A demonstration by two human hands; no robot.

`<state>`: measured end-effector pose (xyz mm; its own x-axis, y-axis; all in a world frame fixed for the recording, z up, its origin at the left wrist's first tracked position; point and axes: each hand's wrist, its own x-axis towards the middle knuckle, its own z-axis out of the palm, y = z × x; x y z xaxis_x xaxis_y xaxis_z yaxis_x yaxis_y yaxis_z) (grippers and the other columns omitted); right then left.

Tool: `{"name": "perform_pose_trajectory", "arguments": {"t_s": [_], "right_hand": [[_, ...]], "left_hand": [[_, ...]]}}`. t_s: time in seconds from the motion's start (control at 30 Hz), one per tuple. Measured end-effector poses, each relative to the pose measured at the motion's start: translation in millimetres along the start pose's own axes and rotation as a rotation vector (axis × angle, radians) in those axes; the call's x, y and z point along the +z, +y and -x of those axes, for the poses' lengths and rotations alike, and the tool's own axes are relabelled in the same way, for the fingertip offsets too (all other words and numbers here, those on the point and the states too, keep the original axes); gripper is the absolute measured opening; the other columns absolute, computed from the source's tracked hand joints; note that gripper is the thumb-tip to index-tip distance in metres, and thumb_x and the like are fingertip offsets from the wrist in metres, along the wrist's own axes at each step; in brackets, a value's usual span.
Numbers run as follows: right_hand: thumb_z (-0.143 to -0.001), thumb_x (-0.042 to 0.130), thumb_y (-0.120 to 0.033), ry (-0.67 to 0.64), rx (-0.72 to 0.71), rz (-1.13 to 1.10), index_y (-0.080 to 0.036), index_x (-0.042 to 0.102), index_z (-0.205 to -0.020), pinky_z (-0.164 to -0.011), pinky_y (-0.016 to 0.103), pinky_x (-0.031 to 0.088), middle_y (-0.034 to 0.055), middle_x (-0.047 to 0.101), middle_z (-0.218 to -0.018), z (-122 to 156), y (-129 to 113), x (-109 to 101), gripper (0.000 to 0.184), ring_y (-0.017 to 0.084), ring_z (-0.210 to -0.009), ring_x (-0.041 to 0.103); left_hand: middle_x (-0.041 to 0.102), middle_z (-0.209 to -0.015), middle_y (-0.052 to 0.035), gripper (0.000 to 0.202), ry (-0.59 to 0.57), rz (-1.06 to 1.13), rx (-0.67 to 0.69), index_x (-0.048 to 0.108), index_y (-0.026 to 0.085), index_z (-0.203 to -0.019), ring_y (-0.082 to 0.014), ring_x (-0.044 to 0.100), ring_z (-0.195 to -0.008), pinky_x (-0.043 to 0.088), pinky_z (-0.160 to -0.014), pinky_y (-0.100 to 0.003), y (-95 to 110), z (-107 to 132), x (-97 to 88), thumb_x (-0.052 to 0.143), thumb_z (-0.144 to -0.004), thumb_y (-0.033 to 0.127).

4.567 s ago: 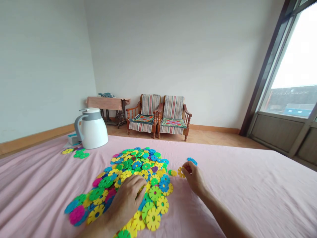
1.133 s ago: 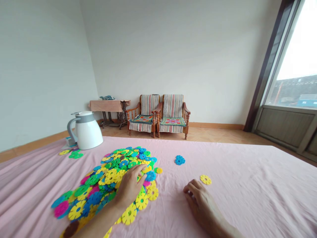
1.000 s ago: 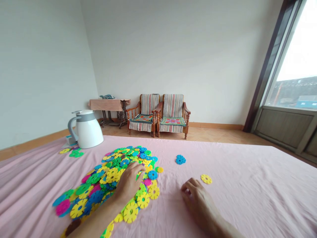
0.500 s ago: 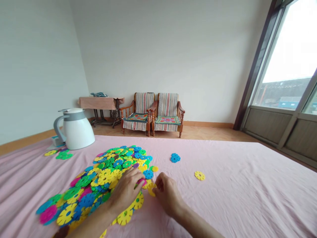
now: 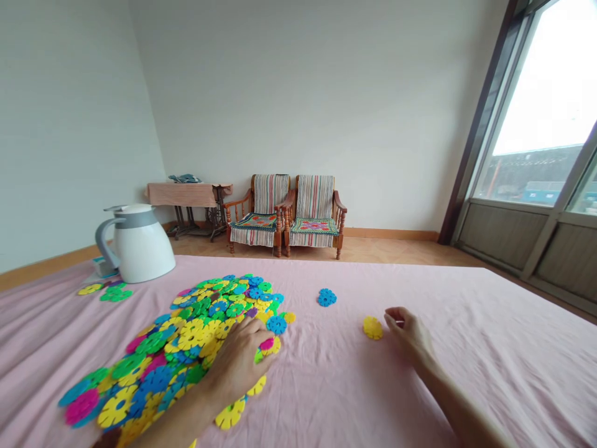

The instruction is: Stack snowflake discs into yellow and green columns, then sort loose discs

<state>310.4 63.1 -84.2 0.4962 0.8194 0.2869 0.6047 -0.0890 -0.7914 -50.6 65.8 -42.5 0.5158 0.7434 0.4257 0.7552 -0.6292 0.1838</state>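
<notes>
My left hand (image 5: 240, 354) rests over the right side of a heap of notched plastic flower discs (image 5: 191, 333) in yellow, green, blue and magenta. Its thumb and forefinger close around a magenta flower disc (image 5: 267, 344); the other fingers are partly hidden. On the pink cloth to the right, my right hand (image 5: 410, 336) is just beside a yellow flower disc (image 5: 372, 328). Its fingers are loosely curled, with a gap to the thumb and nothing visible between them. Blue flower discs (image 5: 327, 297) lie together farther back.
A white and grey thermos jug (image 5: 143, 246) stands at the left rear of the cloth-covered table (image 5: 317, 398). Several loose discs (image 5: 115, 293) lie in front of it. Two wooden armchairs (image 5: 311, 205) and a sewing-machine table (image 5: 181, 195) stand by the far wall.
My right hand has moved right, from beside the heap to the single yellow disc. The yellow disc at its fingertips earlier is gone from there. My left hand has hardly moved.
</notes>
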Motion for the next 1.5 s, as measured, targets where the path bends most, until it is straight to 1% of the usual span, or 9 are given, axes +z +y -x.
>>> {"name": "perform_pose_trajectory", "arguments": {"t_s": [0.13,0.4,0.67,0.8,0.93,1.07,1.23,1.33,1.5], "right_hand": [[-0.074,0.046,-0.039,0.000,0.005,0.057,-0.020,0.065,-0.084,-0.063,0.029,0.045,0.0069,0.071,-0.082,1,6,1,0.029,0.020,-0.070,0.066],[-0.075,0.044,-0.035,-0.015,-0.076,0.154,-0.020,0.063,-0.083,-0.064,0.029,0.045,0.0058,0.070,-0.077,7,6,4,0.026,0.020,-0.072,0.065],[-0.082,0.039,-0.031,-0.009,-0.329,0.138,-0.020,0.060,-0.086,-0.065,0.029,0.044,0.0047,0.066,-0.083,29,-25,9,0.024,0.018,-0.069,0.060],[-0.084,0.038,-0.025,-0.122,-0.462,0.062,-0.020,0.060,-0.086,-0.070,0.029,0.043,0.0052,0.063,-0.083,51,-50,17,0.023,0.018,-0.075,0.059],[-0.084,0.039,-0.020,-0.273,-0.506,-0.019,-0.020,0.060,-0.085,-0.070,0.028,0.042,0.0044,0.062,-0.081,78,-79,25,0.022,0.017,-0.075,0.057],[-0.079,0.047,-0.018,-0.505,-0.398,-0.204,-0.020,0.059,-0.092,-0.062,0.023,0.042,0.0027,0.063,-0.085,106,-101,36,0.017,0.013,-0.068,0.056],[-0.075,0.050,-0.018,-0.653,-0.238,-0.375,-0.017,0.052,-0.070,-0.050,0.019,0.034,-0.0041,0.050,-0.059,120,-112,47,0.005,0.009,-0.054,0.045],[-0.077,0.050,-0.024,-0.598,-0.233,-0.420,-0.018,0.049,-0.068,-0.050,0.020,0.033,-0.0047,0.046,-0.059,106,-104,43,0.011,0.009,-0.054,0.043],[-0.078,0.049,-0.040,-0.237,-0.150,-0.236,-0.018,0.058,-0.079,-0.054,0.024,0.040,-0.0003,0.058,-0.062,53,-57,22,0.023,0.014,-0.057,0.053]], "left_hand": [[0.059,-0.081,-0.0013,0.010,-0.026,0.015,-0.028,0.067,0.025,-0.084,-0.0211,0.053,-0.087,0.038,-0.089,-0.037,4,-1,-5.5,0.062,-0.076,0.027],[0.057,-0.076,-0.0015,0.011,-0.098,-0.047,-0.038,0.065,0.021,-0.076,-0.0178,0.055,-0.077,0.041,-0.071,-0.028,13,0,-7.9,0.055,-0.078,0.019],[0.056,-0.076,-0.0022,0.020,0.056,-0.188,-0.028,0.056,0.019,-0.071,-0.0186,0.054,-0.081,0.040,-0.078,-0.032,5,-2,-4.3,0.042,-0.082,0.010],[0.053,-0.076,-0.0017,0.019,0.123,-0.045,-0.094,0.052,0.018,-0.069,-0.0162,0.054,-0.077,0.041,-0.071,-0.027,0,-4,-5.9,0.040,-0.083,0.011],[0.051,-0.071,-0.0001,0.017,0.123,0.231,-0.096,0.050,0.018,-0.070,-0.0132,0.051,-0.067,0.039,-0.063,-0.023,11,-5,-8.9,0.041,-0.083,0.013],[0.053,-0.073,-0.0007,0.016,0.026,0.441,-0.047,0.053,0.017,-0.073,-0.0125,0.050,-0.066,0.039,-0.061,-0.022,35,0,-10.7,0.044,-0.085,0.016],[0.056,-0.074,-0.0012,0.013,-0.058,0.537,-0.018,0.059,0.018,-0.074,-0.0130,0.052,-0.070,0.039,-0.064,-0.021,48,5,-7.7,0.052,-0.084,0.019],[0.057,-0.073,-0.0013,0.013,-0.029,0.538,-0.056,0.058,0.017,-0.070,-0.0129,0.053,-0.069,0.040,-0.062,-0.021,39,3,-6.6,0.054,-0.082,0.019],[0.057,-0.072,-0.0005,0.016,0.096,0.300,-0.158,0.056,0.019,-0.069,-0.0149,0.055,-0.071,0.042,-0.069,-0.025,8,1,-8.4,0.050,-0.083,0.020]]}}
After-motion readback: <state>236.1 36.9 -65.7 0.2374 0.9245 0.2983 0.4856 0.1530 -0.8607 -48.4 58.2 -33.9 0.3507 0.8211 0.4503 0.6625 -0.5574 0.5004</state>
